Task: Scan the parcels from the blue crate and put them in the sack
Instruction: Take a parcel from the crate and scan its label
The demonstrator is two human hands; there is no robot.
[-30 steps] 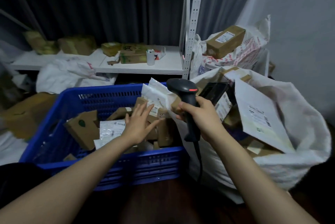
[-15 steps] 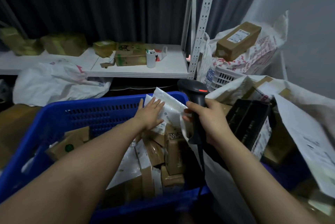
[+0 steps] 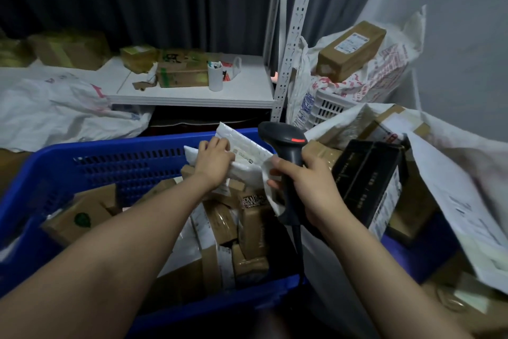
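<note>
- Blue crate (image 3: 110,162) at left, crowded with brown boxes
- Left hand (image 3: 213,162) at the crate's far right corner, fingers curled over the upper left edge of a white mailer (image 3: 248,158), gripping it
- Mailer raised above the boxes, tilted, long axis running from the far rim down toward the right hand, label side up
- Scanner (image 3: 286,151) just right of the mailer, nose above its right end; probably needs aiming down and left at the label
- Right hand (image 3: 310,184) wrapped tight round the scanner's handle, fingertips touching the mailer's right corner
- Sack (image 3: 472,151) furthest right, open and heaped, nearer the right hand
</note>
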